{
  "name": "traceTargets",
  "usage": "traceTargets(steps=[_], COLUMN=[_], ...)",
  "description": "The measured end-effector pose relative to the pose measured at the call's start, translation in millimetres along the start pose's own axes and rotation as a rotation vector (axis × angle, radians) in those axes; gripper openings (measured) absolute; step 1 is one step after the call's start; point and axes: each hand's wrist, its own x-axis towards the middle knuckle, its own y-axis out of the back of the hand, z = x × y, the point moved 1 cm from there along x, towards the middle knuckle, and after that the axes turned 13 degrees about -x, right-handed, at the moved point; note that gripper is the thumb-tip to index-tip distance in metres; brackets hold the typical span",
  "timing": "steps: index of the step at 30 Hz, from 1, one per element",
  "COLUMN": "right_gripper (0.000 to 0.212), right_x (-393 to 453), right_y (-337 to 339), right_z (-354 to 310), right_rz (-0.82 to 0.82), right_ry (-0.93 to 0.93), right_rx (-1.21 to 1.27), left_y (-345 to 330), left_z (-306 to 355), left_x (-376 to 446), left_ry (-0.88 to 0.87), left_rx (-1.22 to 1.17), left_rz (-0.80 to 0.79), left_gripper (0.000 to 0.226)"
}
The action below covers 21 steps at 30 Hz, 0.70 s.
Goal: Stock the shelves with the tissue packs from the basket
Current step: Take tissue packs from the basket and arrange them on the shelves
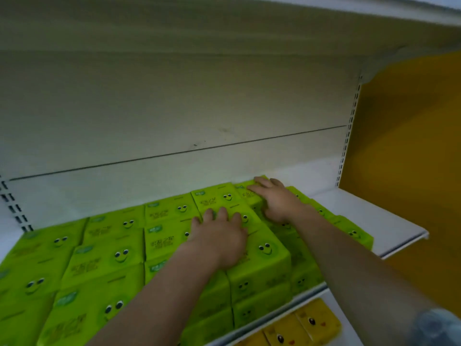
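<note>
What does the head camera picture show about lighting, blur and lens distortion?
Head view: dim, even light, with the shelf back panel shaded towards the top; the whole frame is soft, so print on the green tissue packs is unreadable; the wide-angle lens bows the shelf edge and stretches the forearms towards the corners.

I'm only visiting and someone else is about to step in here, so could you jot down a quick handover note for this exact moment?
Left hand: flat on top of the raised stack of green tissue packs, no grip on anything.
Right hand: fingers spread on a green pack at the back, pressing or nudging it; whether it holds it is unclear.
Done: the white shelf is mostly covered with green packs.
Left: bare space at the shelf's right end. The basket is out of view. Yellow packs sit on the shelf below.
</note>
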Motion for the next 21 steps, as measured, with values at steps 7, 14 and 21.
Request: traceTargets(steps=[7, 14, 21], right_gripper=[0.093, 0.056, 0.026], right_x=[-15, -114, -315], right_y=[7, 54, 25], right_z=[0, 45, 98], right_rz=[0.023, 0.279, 0.384], right_ry=[-0.106, -0.110, -0.257], right_rx=[-0.104, 0.026, 0.215], left_y=[4, 8, -93], left_z=[1, 65, 206], left_x=[-1, -30, -93], left_ry=[0.025, -0.203, -0.562], left_rx=[-0.060, -0.237, -0.600], left_rz=[0.043, 0.468, 0.416], left_gripper=[0.044, 0.035, 0.017])
